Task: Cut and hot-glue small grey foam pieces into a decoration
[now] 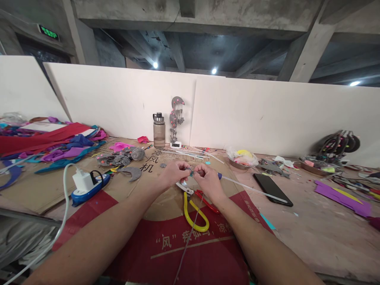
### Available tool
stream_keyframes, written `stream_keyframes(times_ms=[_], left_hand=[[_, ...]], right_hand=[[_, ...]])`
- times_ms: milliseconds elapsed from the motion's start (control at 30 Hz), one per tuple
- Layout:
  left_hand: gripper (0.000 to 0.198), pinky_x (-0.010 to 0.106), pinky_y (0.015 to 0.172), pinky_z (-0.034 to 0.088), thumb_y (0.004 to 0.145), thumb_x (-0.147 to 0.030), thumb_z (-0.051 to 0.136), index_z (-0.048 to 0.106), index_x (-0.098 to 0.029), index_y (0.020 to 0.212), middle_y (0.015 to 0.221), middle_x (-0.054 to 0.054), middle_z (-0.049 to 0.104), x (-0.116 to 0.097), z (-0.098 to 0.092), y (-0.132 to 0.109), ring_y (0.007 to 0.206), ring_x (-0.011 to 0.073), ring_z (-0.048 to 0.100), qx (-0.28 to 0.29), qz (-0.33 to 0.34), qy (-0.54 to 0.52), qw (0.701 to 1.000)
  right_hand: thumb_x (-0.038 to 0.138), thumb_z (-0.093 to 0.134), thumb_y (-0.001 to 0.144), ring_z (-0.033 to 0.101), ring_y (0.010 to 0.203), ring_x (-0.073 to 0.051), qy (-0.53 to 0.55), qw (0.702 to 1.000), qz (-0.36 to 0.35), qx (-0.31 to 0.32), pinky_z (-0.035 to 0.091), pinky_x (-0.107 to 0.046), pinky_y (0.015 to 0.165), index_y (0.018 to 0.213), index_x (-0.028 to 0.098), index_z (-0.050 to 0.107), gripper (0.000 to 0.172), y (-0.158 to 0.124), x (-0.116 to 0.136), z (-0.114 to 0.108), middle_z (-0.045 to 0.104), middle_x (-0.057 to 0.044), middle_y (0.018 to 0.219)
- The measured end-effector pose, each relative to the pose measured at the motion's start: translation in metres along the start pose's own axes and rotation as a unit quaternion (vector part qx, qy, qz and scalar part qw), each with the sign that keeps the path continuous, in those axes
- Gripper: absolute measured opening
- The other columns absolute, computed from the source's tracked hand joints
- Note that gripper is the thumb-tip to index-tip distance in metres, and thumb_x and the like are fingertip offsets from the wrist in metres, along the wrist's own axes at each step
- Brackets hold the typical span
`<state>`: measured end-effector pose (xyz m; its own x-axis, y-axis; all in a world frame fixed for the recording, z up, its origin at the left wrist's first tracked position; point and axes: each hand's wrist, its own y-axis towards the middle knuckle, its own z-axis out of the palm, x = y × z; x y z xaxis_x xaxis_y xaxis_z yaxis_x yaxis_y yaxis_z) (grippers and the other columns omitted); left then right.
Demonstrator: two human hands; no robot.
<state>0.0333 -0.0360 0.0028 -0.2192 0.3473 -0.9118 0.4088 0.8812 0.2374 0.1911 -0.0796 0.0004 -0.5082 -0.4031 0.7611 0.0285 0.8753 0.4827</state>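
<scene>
My left hand point(177, 174) and my right hand point(209, 183) meet above the cardboard, fingertips pinched close together. Between them is a small grey piece point(191, 173), mostly covered by the fingers. A thin grey cord point(190, 241) runs down from below my right hand towards the table's front edge. Under the hands lie yellow-handled cutters point(196, 223), with a red-handled tool point(211, 206) partly behind my right wrist. A clear stick point(252, 187) extends rightward from a blue end beside my right hand.
Left are a grey felt crescent point(131, 173), a yarn ball point(138, 154) and a blue power strip point(90, 190). A bottle point(159, 132) and a hanging grey moon ornament point(177, 118) stand at the back. A phone point(272, 190) and a bowl point(242, 160) are right.
</scene>
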Motion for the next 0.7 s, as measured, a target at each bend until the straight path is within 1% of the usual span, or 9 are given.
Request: stream_keyframes(times_ms=[167, 300, 467, 567, 700], left_hand=[[0.010, 0.020, 0.045, 0.036, 0.067, -0.021, 0.056, 0.061, -0.015, 0.074, 0.051, -0.004, 0.055, -0.010, 0.000, -0.004, 0.046, 0.0081, 0.048, -0.006, -0.007, 0.013, 1.000], [0.010, 0.019, 0.046, 0.037, 0.067, -0.020, 0.057, 0.061, -0.014, 0.074, 0.051, -0.004, 0.055, -0.015, 0.001, -0.007, 0.047, 0.0082, 0.049, -0.016, -0.020, 0.017, 1.000], [0.012, 0.019, 0.045, 0.037, 0.067, -0.020, 0.057, 0.061, -0.014, 0.077, 0.049, -0.005, 0.054, -0.013, 0.002, -0.005, 0.044, 0.0078, 0.048, -0.018, -0.020, 0.008, 1.000], [0.010, 0.019, 0.045, 0.038, 0.067, -0.019, 0.056, 0.061, -0.014, 0.075, 0.047, -0.005, 0.054, -0.012, 0.002, -0.005, 0.044, 0.0073, 0.047, -0.014, -0.022, 0.008, 1.000], [0.011, 0.018, 0.046, 0.038, 0.068, -0.020, 0.056, 0.062, -0.015, 0.075, 0.049, -0.004, 0.056, -0.011, 0.002, -0.004, 0.044, 0.0071, 0.048, -0.009, -0.029, 0.000, 1.000]], right_hand=[[0.029, 0.048, 0.068, 0.039, 0.058, -0.012, 0.004, 1.000, 0.003, 0.004, 0.031, -0.026, 0.056, 0.070, 0.020, 0.054, 0.011, 0.000, -0.002, 0.000, 0.046, 0.003, 0.061], [0.028, 0.049, 0.068, 0.037, 0.056, -0.012, 0.005, 1.000, 0.012, 0.006, 0.030, -0.025, 0.055, 0.071, 0.020, 0.055, 0.011, -0.001, -0.001, -0.001, 0.043, 0.005, 0.058], [0.029, 0.049, 0.070, 0.037, 0.055, -0.012, 0.004, 1.000, 0.012, 0.005, 0.030, -0.025, 0.055, 0.070, 0.020, 0.055, 0.011, -0.001, 0.003, -0.001, 0.042, 0.005, 0.057], [0.030, 0.050, 0.069, 0.037, 0.056, -0.012, 0.009, 1.000, 0.016, 0.004, 0.030, -0.025, 0.055, 0.070, 0.020, 0.054, 0.011, -0.001, 0.003, -0.001, 0.043, 0.005, 0.058], [0.030, 0.050, 0.068, 0.036, 0.055, -0.012, 0.022, 1.000, 0.015, 0.007, 0.029, -0.025, 0.054, 0.070, 0.020, 0.054, 0.011, -0.002, 0.004, -0.001, 0.041, 0.006, 0.057]])
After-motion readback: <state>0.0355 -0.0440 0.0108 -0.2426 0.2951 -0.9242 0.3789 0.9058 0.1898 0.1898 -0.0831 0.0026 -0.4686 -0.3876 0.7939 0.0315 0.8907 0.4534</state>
